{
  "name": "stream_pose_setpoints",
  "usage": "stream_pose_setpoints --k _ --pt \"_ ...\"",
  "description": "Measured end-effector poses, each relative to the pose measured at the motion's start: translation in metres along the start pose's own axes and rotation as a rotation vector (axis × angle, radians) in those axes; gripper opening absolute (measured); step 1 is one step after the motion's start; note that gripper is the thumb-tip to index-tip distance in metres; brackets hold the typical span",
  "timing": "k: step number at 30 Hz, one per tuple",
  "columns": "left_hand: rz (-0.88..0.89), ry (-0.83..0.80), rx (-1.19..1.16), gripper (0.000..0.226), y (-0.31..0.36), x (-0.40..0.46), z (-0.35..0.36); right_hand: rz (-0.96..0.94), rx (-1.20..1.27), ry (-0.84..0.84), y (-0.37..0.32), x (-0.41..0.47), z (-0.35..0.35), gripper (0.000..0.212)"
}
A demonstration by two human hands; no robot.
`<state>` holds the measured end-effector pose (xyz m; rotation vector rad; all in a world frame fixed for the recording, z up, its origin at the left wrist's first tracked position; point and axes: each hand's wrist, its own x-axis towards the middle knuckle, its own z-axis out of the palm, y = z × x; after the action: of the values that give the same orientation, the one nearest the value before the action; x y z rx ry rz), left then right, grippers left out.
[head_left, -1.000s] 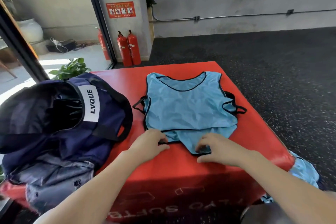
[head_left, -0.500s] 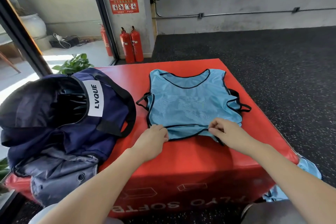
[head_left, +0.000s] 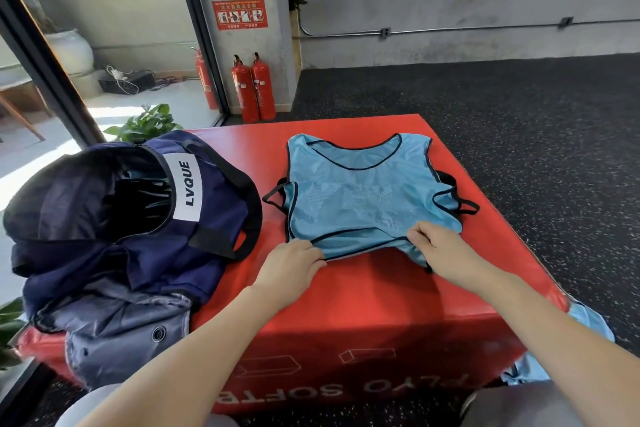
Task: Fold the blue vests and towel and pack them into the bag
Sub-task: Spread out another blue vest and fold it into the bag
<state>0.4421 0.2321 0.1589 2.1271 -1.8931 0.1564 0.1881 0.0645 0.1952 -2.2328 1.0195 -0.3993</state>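
Observation:
A light blue vest [head_left: 363,194] with black trim lies flat on the red soft box [head_left: 363,298], neck hole away from me. My left hand [head_left: 294,262] pinches its near hem at the left corner. My right hand [head_left: 440,246] pinches the same hem at the right, where the cloth is lifted and bunched. A dark blue bag [head_left: 131,215] with a white LVQUE label lies open on the box's left side. More light blue cloth [head_left: 588,322] hangs off the box's right near corner.
A grey garment [head_left: 117,329] lies under the bag at the box's near left corner. Two red fire extinguishers [head_left: 254,90] stand by the pillar beyond the box. A potted plant [head_left: 145,123] is behind the bag. Dark speckled floor surrounds the box on the right.
Both hands have moved away from me with the vest's near hem, drawing the lower part up over the body. The hem edge now lies farther from the box's front edge.

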Motion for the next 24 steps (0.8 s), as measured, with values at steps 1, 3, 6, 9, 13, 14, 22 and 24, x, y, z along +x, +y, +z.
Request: stream_pose_setpoints --k 1,3,6,9,13,14,22,24 --pt "-0.043 0.009 -0.045 0.023 0.001 -0.001 -0.002 -0.004 0.008 0.009 -0.001 -0.001 0.000 0.025" --pt "-0.143 0.030 -0.144 0.021 0.003 0.000 -0.007 -0.035 0.062 0.001 -0.004 -0.003 -0.001 0.018" --pt "-0.271 0.079 -0.253 0.014 -0.002 0.003 -0.019 -0.041 0.156 -0.066 -0.002 -0.004 -0.006 0.012" --pt "-0.315 0.141 -0.348 0.015 -0.014 0.003 -0.029 -0.037 0.147 -0.053 0.005 -0.004 -0.010 0.018" --pt "-0.309 0.249 -0.379 0.019 -0.021 0.002 -0.042 -0.071 0.086 0.032 0.008 -0.009 -0.018 0.027" --pt "-0.308 0.273 -0.376 0.019 -0.023 0.001 -0.044 -0.075 0.064 0.060 0.009 -0.010 -0.022 0.029" --pt "-0.277 0.340 -0.337 0.018 -0.029 -0.007 -0.058 -0.031 -0.025 0.307 0.026 -0.023 -0.060 0.020" --pt "-0.279 0.347 -0.331 0.018 -0.028 -0.010 -0.061 -0.033 -0.017 0.333 0.031 -0.028 -0.068 0.016"
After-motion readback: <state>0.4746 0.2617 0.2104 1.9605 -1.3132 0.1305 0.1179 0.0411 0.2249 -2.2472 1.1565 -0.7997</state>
